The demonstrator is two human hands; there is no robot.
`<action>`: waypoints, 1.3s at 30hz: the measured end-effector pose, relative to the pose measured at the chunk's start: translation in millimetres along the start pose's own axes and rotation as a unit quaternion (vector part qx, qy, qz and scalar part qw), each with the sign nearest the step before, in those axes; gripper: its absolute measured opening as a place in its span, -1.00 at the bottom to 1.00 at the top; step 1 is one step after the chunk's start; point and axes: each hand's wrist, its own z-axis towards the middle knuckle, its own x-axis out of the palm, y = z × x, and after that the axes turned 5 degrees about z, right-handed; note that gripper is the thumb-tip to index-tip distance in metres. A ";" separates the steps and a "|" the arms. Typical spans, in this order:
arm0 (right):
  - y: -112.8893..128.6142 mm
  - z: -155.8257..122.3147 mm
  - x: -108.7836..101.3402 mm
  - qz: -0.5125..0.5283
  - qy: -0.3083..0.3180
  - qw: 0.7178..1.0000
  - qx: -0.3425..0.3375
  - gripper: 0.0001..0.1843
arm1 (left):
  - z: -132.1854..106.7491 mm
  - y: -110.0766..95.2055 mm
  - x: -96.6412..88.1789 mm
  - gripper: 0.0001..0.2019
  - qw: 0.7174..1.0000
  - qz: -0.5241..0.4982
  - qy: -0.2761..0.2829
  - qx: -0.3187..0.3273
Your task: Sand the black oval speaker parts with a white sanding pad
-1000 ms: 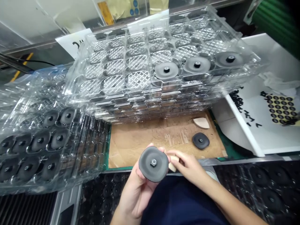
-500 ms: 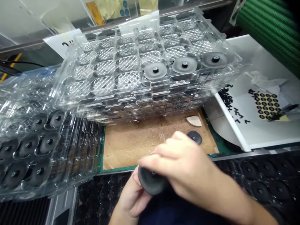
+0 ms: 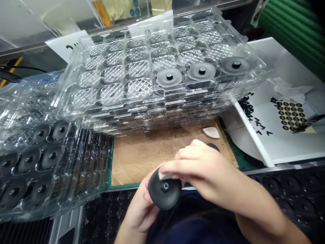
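A dark round disc (image 3: 157, 195) with a central hex nut (image 3: 165, 186) is held just in front of the stack of clear blister trays (image 3: 142, 113), beyond which nothing of it passes. It is cradled from beneath by the left hand (image 3: 137, 210), whose fingers are curled behind the disc and mostly hidden, so that their exact placing cannot be told. The right hand (image 3: 205, 173) is brought across from the right of the disc, its fingers laid together and clamped on a pale pad (image 3: 166, 175), which is pressed against the disc's upper rim.

Three grey discs (image 3: 201, 71) are seated in the top tray, towards the stack's right end; lattice floors are shown by the other pockets. Left of the stack, dark discs (image 3: 50, 159) lie in a second pile of clear trays (image 3: 83, 152). In front of the stack, a cardboard sheet (image 3: 142, 162) carries a pale wedge-shaped piece (image 3: 210, 133) and a dark disc (image 3: 212, 146), the latter mostly hidden behind the right hand. Right of the stack, a sheet of small black rounds (image 3: 290, 116) lies on a white board (image 3: 284, 57).

The step in hand is judged to be working the pad along the disc's rim; a steady left-hand hold is judged to be called for.
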 end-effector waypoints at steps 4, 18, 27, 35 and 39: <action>2.0 4.6 5.2 -0.023 -0.044 0.998 -0.043 -0.65 | -1.0 0.0 -1.7 -0.58 0.999 -0.021 0.040 -0.028; -3.2 8.4 26.0 -0.017 -0.122 0.988 0.088 -0.78 | 7.6 1.7 -6.0 -0.48 0.990 -0.030 -0.048 0.128; -30.9 11.7 37.2 0.084 -0.166 0.978 0.096 -0.79 | 8.4 -5.1 -8.3 -0.47 0.986 -0.028 -0.058 0.154; -91.2 -47.8 96.4 0.088 -0.106 0.962 0.235 -0.81 | 6.8 -8.7 -12.8 -0.46 0.987 -0.083 -0.019 0.139; -70.5 -34.6 76.6 0.090 -0.152 0.952 0.248 -0.76 | 5.0 -7.7 -4.4 -0.45 0.990 -0.070 -0.026 0.122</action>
